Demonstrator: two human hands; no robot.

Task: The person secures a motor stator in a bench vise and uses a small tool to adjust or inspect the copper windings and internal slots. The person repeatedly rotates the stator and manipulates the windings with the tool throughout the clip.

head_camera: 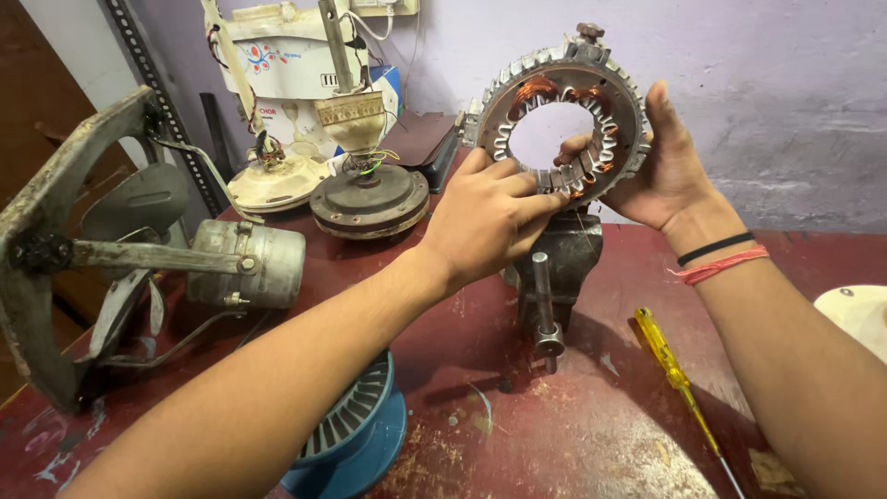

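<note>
Presently held: one ring-shaped motor stator (pixel 565 125) with copper windings, upright above the small bench vise (pixel 556 263). My right hand (pixel 667 166) grasps its right rim from behind; my left hand (pixel 485 217) pinches its lower edge with the fingertips. Nearby on the red workbench (pixel 591 416): yellow-handled screwdriver (pixel 679 379), exhaust fan (pixel 139 249), fan motor housing (pixel 370 199), blue finned part (pixel 356 430).

Yellow screwdriver (pixel 673 370) near bench vise (pixel 554 268); exhaust fan (pixel 139 249) left.
</note>
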